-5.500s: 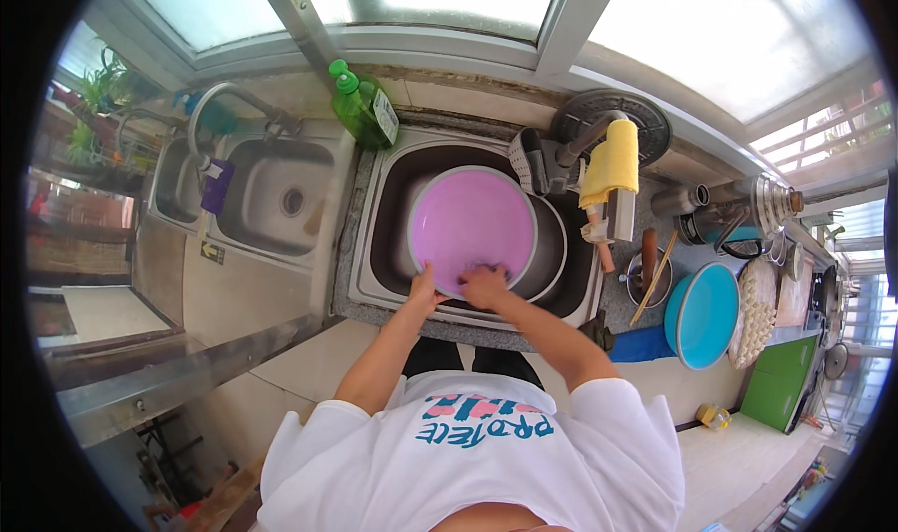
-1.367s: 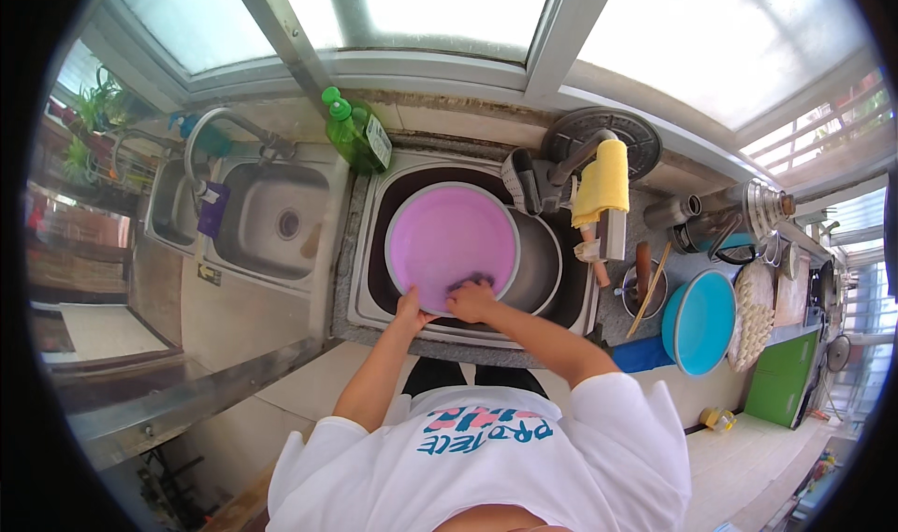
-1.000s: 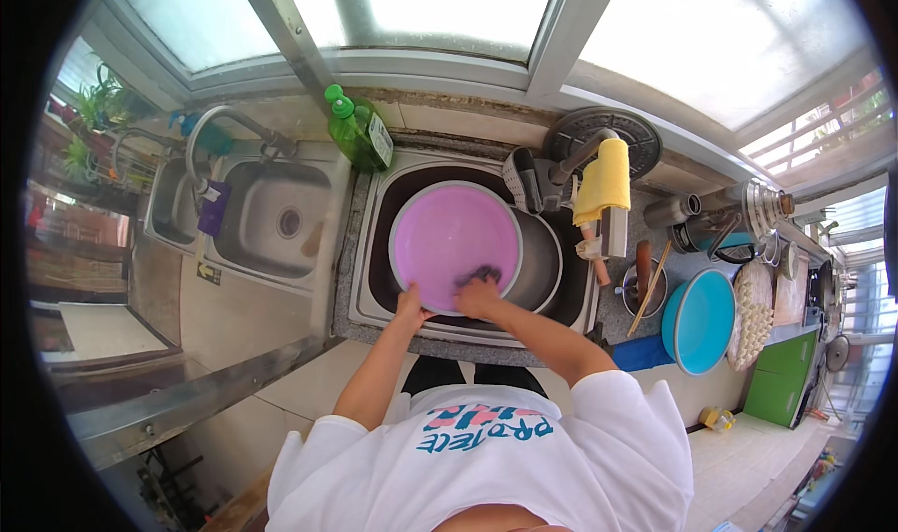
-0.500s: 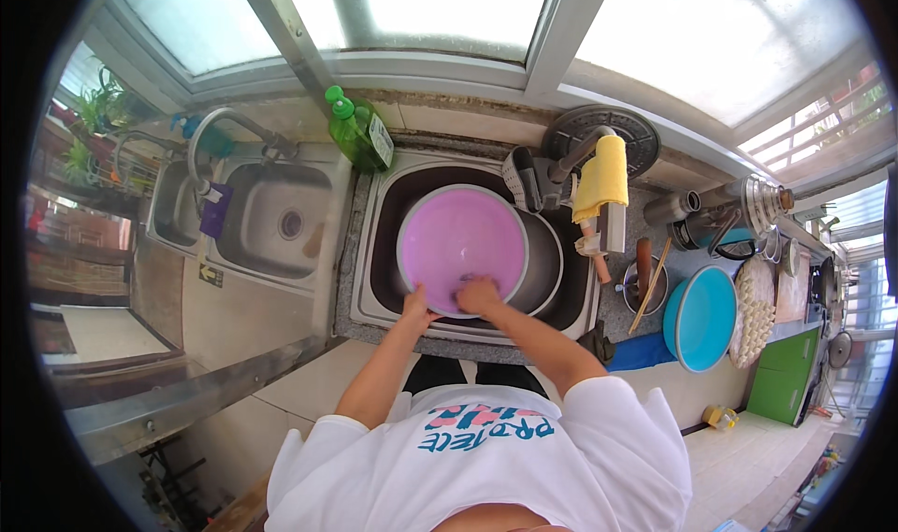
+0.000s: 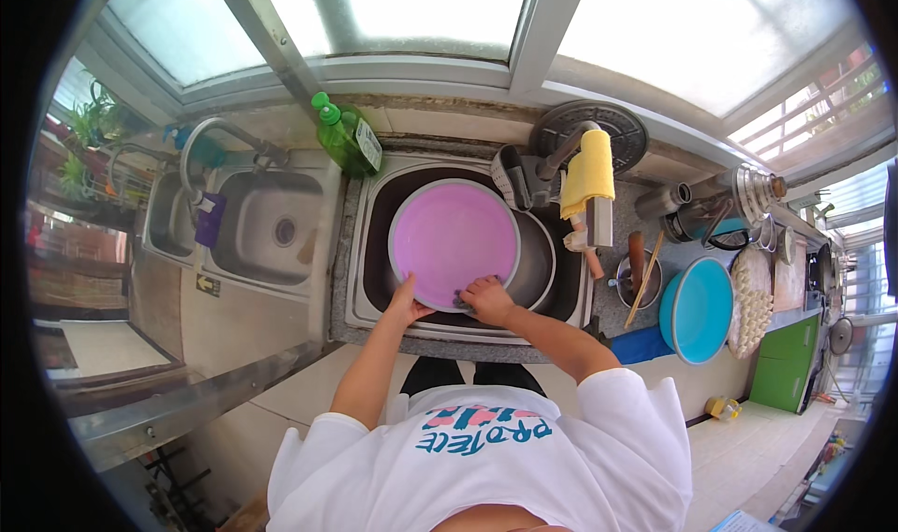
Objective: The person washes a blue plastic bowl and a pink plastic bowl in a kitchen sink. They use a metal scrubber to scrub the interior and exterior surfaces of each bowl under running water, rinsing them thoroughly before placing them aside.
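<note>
A pink-purple basin (image 5: 456,237) with a pale grey rim sits in the dark sink (image 5: 379,251), on top of a metal bowl or pan (image 5: 541,266) that shows at its right. My left hand (image 5: 406,305) grips the near-left rim of the basin, thumb inside and fingers underneath. On the near-right rim, my right hand (image 5: 490,301) is closed round a small dark grey scrubber (image 5: 461,299), pressing it to the basin's inner edge. Part of the scrubber is hidden under the fingers.
Behind the sink stands a green pump bottle (image 5: 348,141). A yellow cloth (image 5: 589,172) hangs over the faucet at the right. Farther right are a small pot (image 5: 640,284) with chopsticks, a blue basin (image 5: 697,309) and a tray of pale pieces (image 5: 751,303). Another sink (image 5: 271,219) shows at left.
My right hand has moved from the inside of the basin out to its near-right rim. The left hand keeps its grip. The view has shifted slightly.
</note>
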Tool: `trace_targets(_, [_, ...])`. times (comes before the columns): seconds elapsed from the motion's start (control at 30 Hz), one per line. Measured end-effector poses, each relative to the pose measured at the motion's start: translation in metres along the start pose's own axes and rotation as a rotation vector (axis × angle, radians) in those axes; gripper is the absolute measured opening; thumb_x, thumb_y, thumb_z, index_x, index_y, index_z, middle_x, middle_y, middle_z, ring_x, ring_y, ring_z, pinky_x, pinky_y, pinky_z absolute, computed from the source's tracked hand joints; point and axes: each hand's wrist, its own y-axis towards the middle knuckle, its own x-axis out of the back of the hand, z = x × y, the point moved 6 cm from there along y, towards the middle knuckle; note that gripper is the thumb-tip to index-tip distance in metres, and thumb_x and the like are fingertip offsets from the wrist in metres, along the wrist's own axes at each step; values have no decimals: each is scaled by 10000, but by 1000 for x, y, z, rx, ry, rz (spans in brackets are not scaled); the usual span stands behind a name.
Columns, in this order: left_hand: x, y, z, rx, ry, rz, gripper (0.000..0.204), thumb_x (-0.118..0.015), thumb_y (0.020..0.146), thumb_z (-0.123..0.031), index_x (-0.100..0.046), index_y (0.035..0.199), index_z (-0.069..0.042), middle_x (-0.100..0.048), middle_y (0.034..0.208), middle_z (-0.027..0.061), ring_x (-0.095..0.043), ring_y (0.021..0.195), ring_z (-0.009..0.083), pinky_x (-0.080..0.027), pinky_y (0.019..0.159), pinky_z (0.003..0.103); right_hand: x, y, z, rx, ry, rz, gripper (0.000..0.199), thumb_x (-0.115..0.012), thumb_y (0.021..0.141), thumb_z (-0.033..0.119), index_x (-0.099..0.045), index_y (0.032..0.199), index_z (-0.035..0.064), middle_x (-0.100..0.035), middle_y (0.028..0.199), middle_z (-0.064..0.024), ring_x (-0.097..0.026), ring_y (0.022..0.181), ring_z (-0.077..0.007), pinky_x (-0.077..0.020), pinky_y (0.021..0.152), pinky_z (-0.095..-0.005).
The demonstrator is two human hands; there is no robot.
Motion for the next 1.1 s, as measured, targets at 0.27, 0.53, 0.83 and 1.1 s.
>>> trace_targets(0.27, [12, 22, 28, -46, -161, -22, 504, -398, 983, -424, -387, 1315, -46, -511, 1266, 192, -532, 1124, 389, -453, 905, 607, -10, 20, 26, -161, 281, -113, 361, -685, 632, 137, -619, 984, 102, -637, 895, -86, -602, 924, -282, -454, 796, -433])
trace_targets(0.53, [4, -4, 6, 29, -132, -32, 513, -390, 989, -407, -347, 1356, -52, -469, 1312, 198, -510, 1161, 406, -452, 896, 627, 4, 12, -11, 8, -51, 76, 317, -634, 670, 134, -625, 987, 121, -649, 908, -86, -625, 877, -262, -431, 816, -419])
trace_targets(0.83, [9, 5, 12, -155, -154, -94, 474, -422, 995, -336, -386, 1310, 16, -522, 1236, 207, -567, 1095, 368, -508, 839, 584, -1, 12, -38, -194, -57, 511, 563, -464, 861, 573, -688, 1030, 84, -650, 1047, -124, -550, 1083, -312, -256, 1017, -599])
trace_targets(1.1, [-4, -1, 10, -136, -70, -153, 501, -397, 1003, -356, -346, 1339, 12, -501, 1268, 203, -555, 1117, 352, -520, 835, 568, -41, 20, -18, -536, 72, 499, 551, -386, 903, 521, -669, 1122, 102, -470, 1332, -130, -412, 1238, -315, -252, 1020, -615])
